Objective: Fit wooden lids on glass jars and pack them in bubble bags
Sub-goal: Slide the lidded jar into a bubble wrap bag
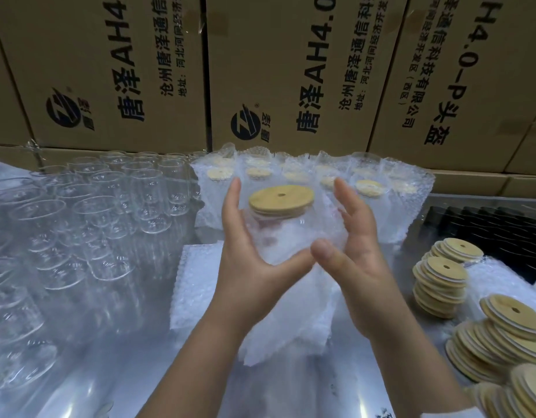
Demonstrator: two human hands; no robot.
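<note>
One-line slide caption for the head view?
Left hand and right hand hold a wooden-lidded jar partly in a bubble bag, empty jars left, stacked lids right.

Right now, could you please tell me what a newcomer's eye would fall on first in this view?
The lidded jar, its wooden lid pierced by a centre hole, stands out at centre, partly inside a bubble bag held between the left grip and right grip. Rows of bare glass jars crowd the left side, and stacks of wooden lids lean at the right.
</note>
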